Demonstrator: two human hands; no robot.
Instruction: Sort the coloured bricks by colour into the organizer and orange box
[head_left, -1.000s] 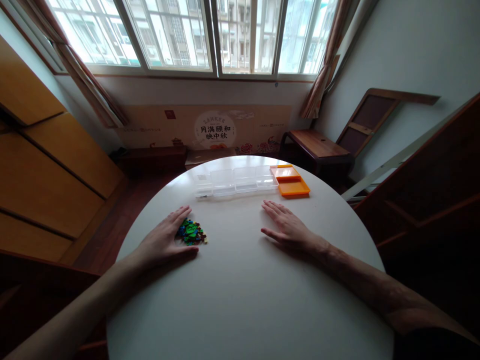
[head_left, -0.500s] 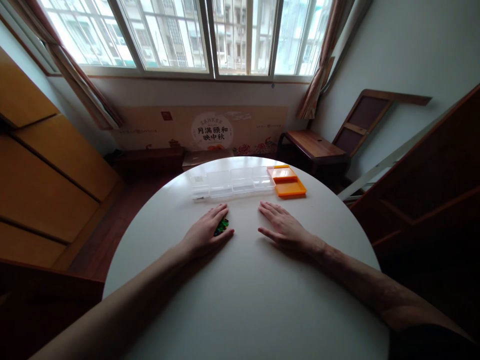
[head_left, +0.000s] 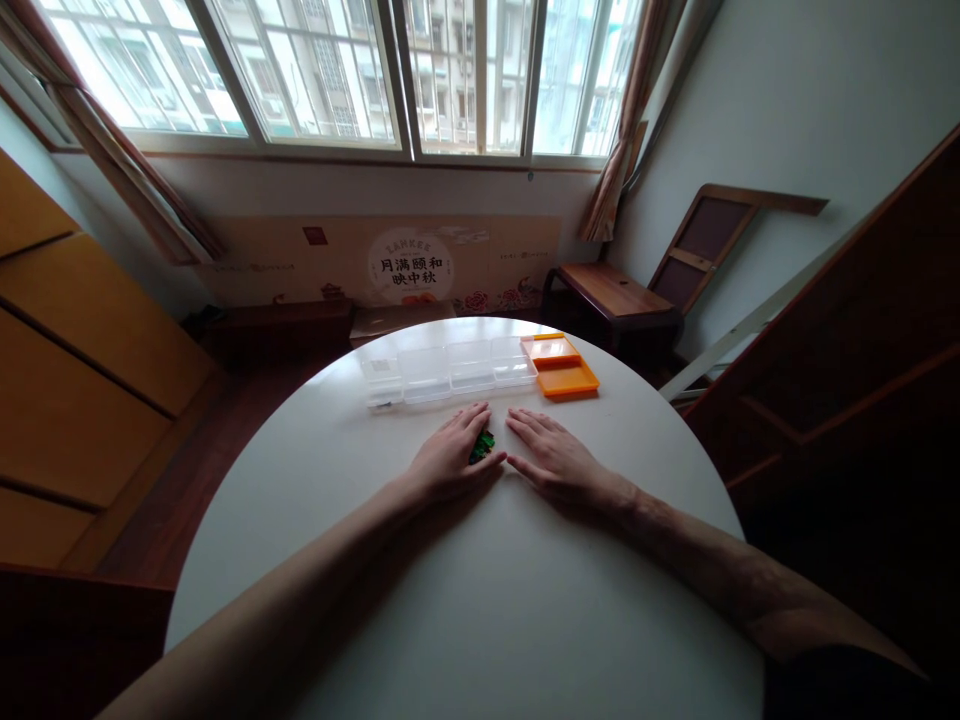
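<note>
Forearms (head_left: 675, 540) are stretched over a white round table (head_left: 480, 620), the right one edged near the elbow by a dark sleeve (head_left: 832, 680). About midway between the table's left and right edges, a small heap of pieces (head_left: 482, 447), mostly green, is partly covered by the left hand (head_left: 459, 452). The four fingers of that hand are pressed together and laid along the heap's far side, while the thumb is held apart on the near side, so the pieces are hemmed in between. Opposite, the right hand (head_left: 559, 458) is laid palm down, its fingers kept close together and its thumb parted from them, with nothing seen to be pinched. The two thumb tips are brought close; whether they touch cannot be told. Beyond the hands, toward the far edge, a clear compartmented box (head_left: 465, 370) is set lengthwise, and its right end is met by an orange tray (head_left: 568, 377) divided into two sections. Past the table's far edge, a wooden stool (head_left: 611, 285) is placed to the right, a printed panel (head_left: 262, 245) is stood along the wall, and a barred window (head_left: 465, 90) is flanked by curtains (head_left: 127, 150).
</note>
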